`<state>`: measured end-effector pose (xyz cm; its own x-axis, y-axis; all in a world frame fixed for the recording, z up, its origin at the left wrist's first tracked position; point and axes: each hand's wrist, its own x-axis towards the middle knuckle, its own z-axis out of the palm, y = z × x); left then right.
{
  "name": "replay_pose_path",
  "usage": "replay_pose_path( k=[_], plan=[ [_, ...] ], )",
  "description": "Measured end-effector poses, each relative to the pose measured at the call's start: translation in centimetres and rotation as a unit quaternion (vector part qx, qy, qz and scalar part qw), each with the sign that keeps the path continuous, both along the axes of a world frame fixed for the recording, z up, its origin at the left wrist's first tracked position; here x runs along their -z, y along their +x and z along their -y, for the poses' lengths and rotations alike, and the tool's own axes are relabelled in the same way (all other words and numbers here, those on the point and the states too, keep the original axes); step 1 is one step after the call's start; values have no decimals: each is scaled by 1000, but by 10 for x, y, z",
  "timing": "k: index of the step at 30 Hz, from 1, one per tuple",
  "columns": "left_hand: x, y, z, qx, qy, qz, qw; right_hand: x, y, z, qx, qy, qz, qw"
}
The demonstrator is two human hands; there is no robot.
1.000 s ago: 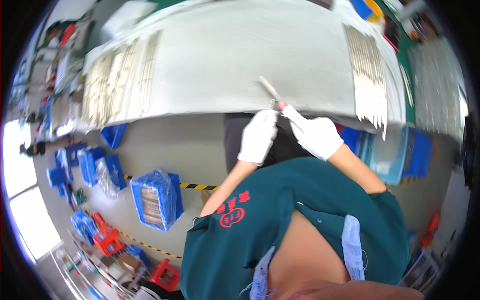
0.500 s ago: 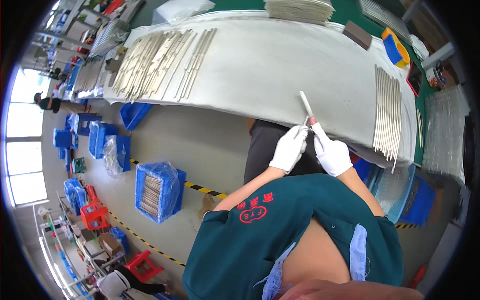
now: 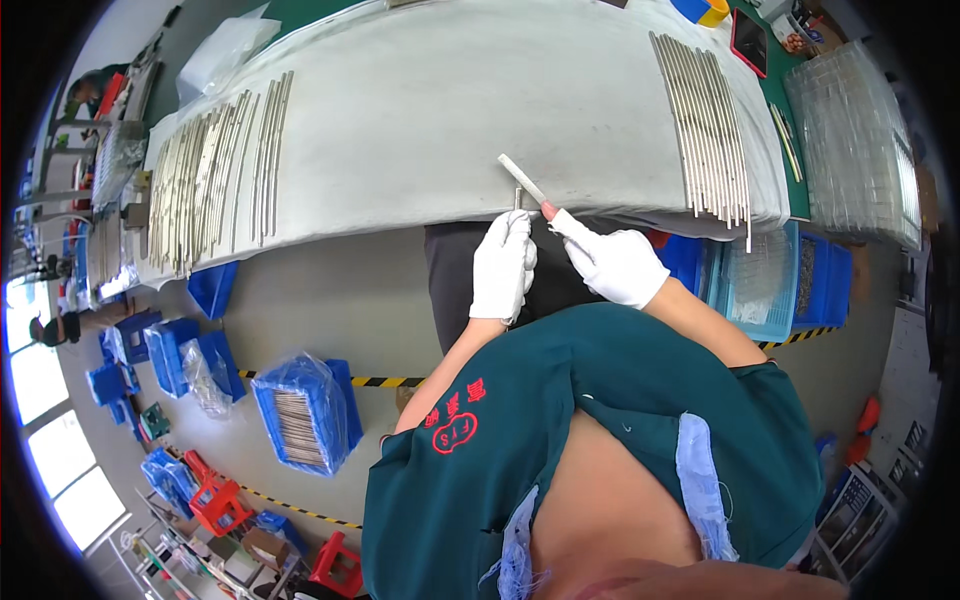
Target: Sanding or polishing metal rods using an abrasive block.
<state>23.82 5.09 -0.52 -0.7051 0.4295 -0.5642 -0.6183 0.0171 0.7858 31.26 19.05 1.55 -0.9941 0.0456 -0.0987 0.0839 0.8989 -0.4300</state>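
Observation:
My left hand [image 3: 503, 268], in a white glove, is closed with its fingertips around a thin metal rod [image 3: 518, 199], whose short end shows above the fingers. My right hand [image 3: 615, 262], gloved too but with a bare fingertip showing, grips a short white stick [image 3: 521, 178]. The stick slants up and left over the near edge of the table. Both hands are close together in front of my lap, and the lower part of the rod is hidden. On the cloth, a row of slim metal rods [image 3: 705, 130] lies to the right, and another spread of rods [image 3: 200, 185] to the left.
White cloth [image 3: 450, 110] covers the table. A red-edged phone [image 3: 749, 44] and stacked clear plastic trays [image 3: 850, 145] are at the far right. Blue bins [image 3: 825, 285] stand below the table on the right; a bagged blue crate of rods [image 3: 300, 415] sits on the floor at left.
My view has turned, so the table appears higher and its contents shifted left. The white stick now leans further left, and more of the rod's end shows above my left hand.

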Motion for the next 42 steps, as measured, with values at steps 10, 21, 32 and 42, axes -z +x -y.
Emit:
replay_pose_path(
  k=[10, 21, 32, 42],
  plan=[
    [-1, -6, 3, 26, 14, 5, 1000, -10, -24, 1, 148, -287, 153, 934],
    [-67, -24, 6, 449, -121, -260, 846, -52, -4, -21, 190, -575, 163, 779],
    [-11, -195, 112, 37, -633, -612, 473, -43, 24, -85, 278, -253, -193, 907],
    [-12, -219, 106, 14, -572, -647, 504, -46, 30, -83, 253, 16, -25, 967]
  ],
)
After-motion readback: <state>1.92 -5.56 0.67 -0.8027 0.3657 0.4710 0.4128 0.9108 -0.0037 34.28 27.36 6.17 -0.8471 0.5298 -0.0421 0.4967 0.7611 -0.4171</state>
